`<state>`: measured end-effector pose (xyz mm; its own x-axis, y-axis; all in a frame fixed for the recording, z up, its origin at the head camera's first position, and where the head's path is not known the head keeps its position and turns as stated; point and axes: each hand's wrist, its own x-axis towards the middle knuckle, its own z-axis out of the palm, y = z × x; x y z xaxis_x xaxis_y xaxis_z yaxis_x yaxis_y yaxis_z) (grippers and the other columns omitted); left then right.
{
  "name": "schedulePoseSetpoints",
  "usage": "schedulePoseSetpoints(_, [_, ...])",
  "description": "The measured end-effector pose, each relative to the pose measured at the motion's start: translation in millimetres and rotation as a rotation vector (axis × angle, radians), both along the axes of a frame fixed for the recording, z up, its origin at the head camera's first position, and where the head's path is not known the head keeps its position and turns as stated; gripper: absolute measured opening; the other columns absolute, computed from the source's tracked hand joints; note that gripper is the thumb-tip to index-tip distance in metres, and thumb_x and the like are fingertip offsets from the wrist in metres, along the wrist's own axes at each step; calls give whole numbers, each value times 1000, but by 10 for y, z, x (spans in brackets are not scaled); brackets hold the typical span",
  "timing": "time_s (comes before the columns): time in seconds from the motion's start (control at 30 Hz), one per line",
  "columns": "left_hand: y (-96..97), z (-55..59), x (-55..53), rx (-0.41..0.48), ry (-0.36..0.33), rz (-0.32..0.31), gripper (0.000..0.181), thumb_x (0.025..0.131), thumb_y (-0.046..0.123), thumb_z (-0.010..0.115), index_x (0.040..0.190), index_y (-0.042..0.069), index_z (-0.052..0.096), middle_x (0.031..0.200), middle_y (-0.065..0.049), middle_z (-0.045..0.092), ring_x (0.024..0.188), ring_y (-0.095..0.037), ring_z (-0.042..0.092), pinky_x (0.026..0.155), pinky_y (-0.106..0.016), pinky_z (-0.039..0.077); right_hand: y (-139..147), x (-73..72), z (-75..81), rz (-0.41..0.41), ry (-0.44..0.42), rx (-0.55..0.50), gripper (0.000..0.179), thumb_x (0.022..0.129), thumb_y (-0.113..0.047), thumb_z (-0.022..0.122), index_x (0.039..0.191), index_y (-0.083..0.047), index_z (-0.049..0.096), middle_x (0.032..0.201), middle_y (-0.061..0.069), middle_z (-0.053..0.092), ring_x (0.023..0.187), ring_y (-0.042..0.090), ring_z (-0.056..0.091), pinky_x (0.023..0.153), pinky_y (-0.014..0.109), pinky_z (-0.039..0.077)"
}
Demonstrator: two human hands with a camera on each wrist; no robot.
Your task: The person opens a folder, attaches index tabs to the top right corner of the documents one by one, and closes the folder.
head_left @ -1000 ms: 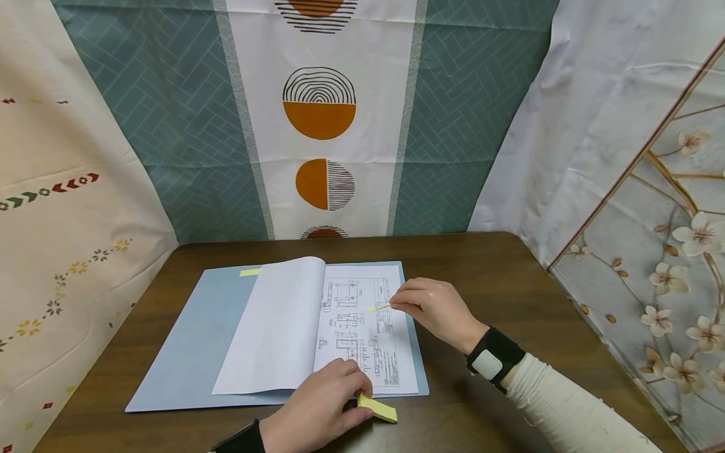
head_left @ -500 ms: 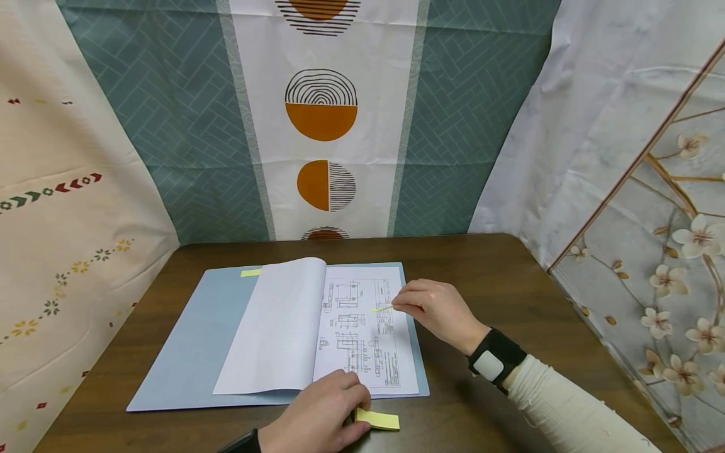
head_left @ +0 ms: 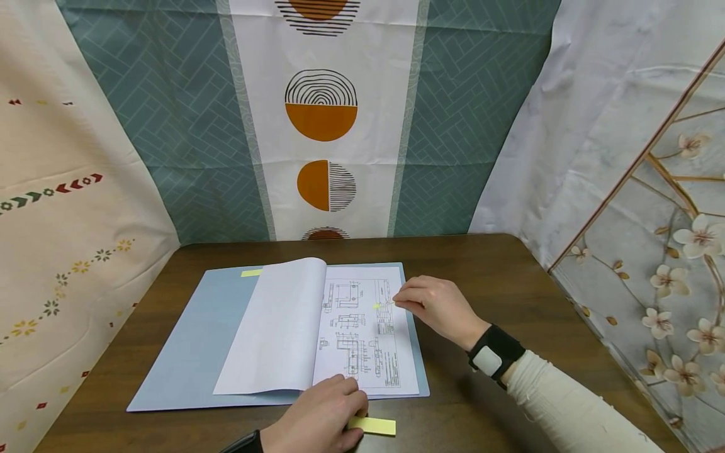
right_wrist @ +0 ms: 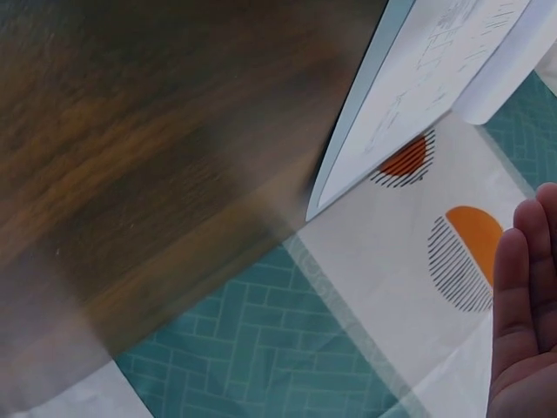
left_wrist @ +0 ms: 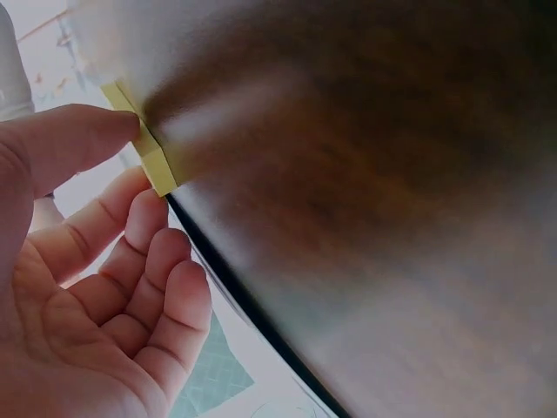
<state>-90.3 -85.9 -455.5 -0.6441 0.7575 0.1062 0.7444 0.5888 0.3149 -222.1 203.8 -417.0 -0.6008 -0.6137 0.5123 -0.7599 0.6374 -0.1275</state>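
My left hand point(head_left: 323, 415) pinches a pad of yellow sticky notes point(head_left: 378, 426) just off the folder's front edge. In the left wrist view the thumb presses on this pad point(left_wrist: 152, 157), with the other fingers curled below. Over the right-hand page, my right hand point(head_left: 436, 308) pinches a small yellow sticky note point(head_left: 377, 306) between thumb and fingertips. Under it lies a sheet of technical drawings point(head_left: 348, 321) in an open light-blue folder point(head_left: 170, 352). A white page point(head_left: 272, 333) is turned over to the left. The right wrist view shows only some fingers point(right_wrist: 522, 296).
Another yellow sticky note point(head_left: 251, 273) is on the folder's upper left part, beside the turned page. The brown wooden table point(head_left: 476, 264) carries the folder. Patterned cloths point(head_left: 476, 94) hang behind and at both sides.
The sticky note pad in my left hand has swung level, and that hand has shifted slightly left and down. My right hand has crept slightly right, and less of its note shows.
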Motion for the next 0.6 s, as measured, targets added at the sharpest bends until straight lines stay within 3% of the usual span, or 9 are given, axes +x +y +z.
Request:
schedulePoseSetpoints(0.33, [4,43,-26,-37,-69,7,19,95,34,89,96,26,71,87,20,53,82,2,46,75,-18,42,103,-235,-34,-35,1,63,31,84,-3,97,112,-15,88,104,-2,77,90,13,68,84,29,63])
schedulePoseSetpoints(0.47, [16,125,-50,-57,-100,24,22,97,44,86,97,27,73,87,20,54,81,2,45,74,-19,43,137,-368,-48,-64,11,83,30,85,-3,96,112,-13,88,104,-1,78,90,15,69,85,31,63])
schedulePoseSetpoints(0.6, [37,254,-71,-51,-111,80,20,100,44,83,100,25,77,88,19,58,82,0,49,75,-22,46,149,-499,-73,-86,0,94,28,87,-3,94,112,-13,87,105,0,78,92,16,70,87,33,63])
